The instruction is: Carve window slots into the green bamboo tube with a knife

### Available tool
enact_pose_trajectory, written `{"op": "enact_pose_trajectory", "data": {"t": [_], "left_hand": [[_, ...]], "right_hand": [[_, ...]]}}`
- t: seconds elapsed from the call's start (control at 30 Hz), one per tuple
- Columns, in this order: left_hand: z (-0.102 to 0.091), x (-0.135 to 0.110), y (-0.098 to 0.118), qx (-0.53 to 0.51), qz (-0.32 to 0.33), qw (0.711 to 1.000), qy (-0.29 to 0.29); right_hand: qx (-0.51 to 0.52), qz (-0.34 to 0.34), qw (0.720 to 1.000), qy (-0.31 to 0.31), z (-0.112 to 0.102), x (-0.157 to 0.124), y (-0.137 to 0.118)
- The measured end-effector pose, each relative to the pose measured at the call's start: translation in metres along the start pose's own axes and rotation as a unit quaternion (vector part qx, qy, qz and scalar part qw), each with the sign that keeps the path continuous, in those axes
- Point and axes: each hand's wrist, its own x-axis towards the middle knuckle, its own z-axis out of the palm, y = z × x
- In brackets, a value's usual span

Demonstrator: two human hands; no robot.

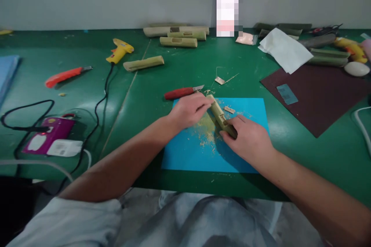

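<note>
A bamboo tube with a notch cut in its side lies slanted between my hands, over a blue sheet. My right hand is closed round its near end. At the far end, the fingers of my left hand are pressed together against the tube. Pale shavings are scattered on the sheet beneath. A small bamboo chip lies right of the tube. Just beyond my left hand rests a red-handled knife, its blade pointing right.
Cut bamboo pieces lie along the back, with another piece nearer. At left are a yellow glue gun, a red utility knife and a purple power strip with cords. A dark brown sheet and white paper lie right.
</note>
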Motion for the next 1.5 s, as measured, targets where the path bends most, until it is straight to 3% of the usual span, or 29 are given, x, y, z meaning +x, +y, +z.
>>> {"op": "enact_pose_trajectory", "data": {"t": [0.1, 0.2, 0.33, 0.47, 0.6, 0.77, 0.87, 1.0, 1.13, 1.27, 1.4, 1.5], "left_hand": [[0.002, 0.0, 0.003, 0.009, 0.034, 0.998, -0.054], [0.002, 0.0, 0.004, 0.024, -0.008, 1.0, 0.01], [-0.002, 0.0, 0.003, -0.007, 0.021, 0.999, -0.048], [-0.003, 0.0, 0.003, -0.001, -0.015, 1.0, 0.005], [0.0, 0.0, 0.007, -0.01, 0.027, 0.997, -0.068], [0.002, -0.001, 0.007, 0.005, -0.033, 0.999, 0.029], [0.002, -0.001, 0.007, -0.008, -0.014, 1.0, -0.017], [0.002, 0.0, 0.006, 0.007, -0.044, 0.998, 0.04], [0.003, -0.002, 0.011, 0.029, 0.007, 0.999, -0.031], [0.003, -0.003, 0.01, 0.042, -0.013, 0.999, 0.019], [0.003, -0.002, 0.009, 0.019, 0.016, 0.999, -0.037], [0.002, -0.002, 0.012, 0.028, -0.004, 1.0, -0.011]], "right_hand": [[-0.005, -0.003, 1.0, -0.001, 0.0, 0.001, 0.0], [-0.004, -0.003, 1.0, -0.001, 0.0, 0.002, 0.0], [-0.003, -0.003, 1.0, -0.012, 0.0, 0.002, -0.001], [-0.001, -0.002, 1.0, -0.007, 0.0, 0.001, -0.001], [-0.002, -0.005, 1.0, -0.008, 0.0, 0.001, -0.001], [-0.001, -0.002, 1.0, -0.003, 0.001, 0.002, -0.001], [0.002, -0.005, 1.0, -0.005, 0.001, 0.002, 0.0], [0.009, 0.002, 1.0, -0.006, 0.001, 0.001, 0.0], [-0.001, -0.007, 1.0, -0.007, 0.001, 0.001, -0.001], [0.003, -0.001, 1.0, -0.002, 0.001, 0.001, -0.001], [0.004, -0.001, 1.0, -0.009, 0.001, 0.001, -0.001], [0.003, -0.003, 1.0, -0.007, 0.0, 0.0, -0.001]]}}
